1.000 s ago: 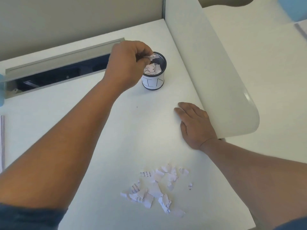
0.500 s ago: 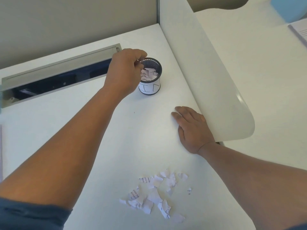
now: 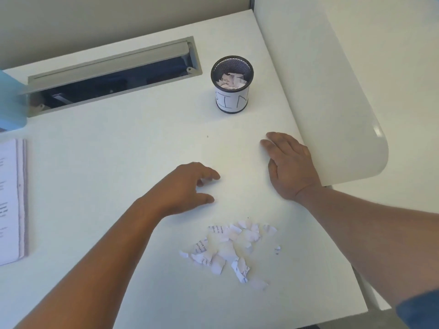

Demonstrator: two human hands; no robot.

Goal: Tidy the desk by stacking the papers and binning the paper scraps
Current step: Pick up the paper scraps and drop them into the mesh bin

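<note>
A small black mesh bin [image 3: 232,84] with a white paper label stands at the back of the white desk [image 3: 118,162] and holds torn paper scraps. A pile of several torn paper scraps [image 3: 228,250] lies near the desk's front edge. My left hand [image 3: 187,186] hovers just behind that pile, fingers loosely curled, holding nothing. My right hand [image 3: 289,165] rests flat on the desk to the right, fingers straight. A stack of printed papers [image 3: 10,200] lies at the left edge.
A long cable slot with a grey flap [image 3: 111,74] runs along the back of the desk. A white rounded divider panel [image 3: 332,103] stands right of my right hand. A blue object [image 3: 10,103] sits at the far left.
My left hand has left the bin, empty, and drawn back toward me to just behind the scrap pile. The right hand has stayed flat on the desk.
</note>
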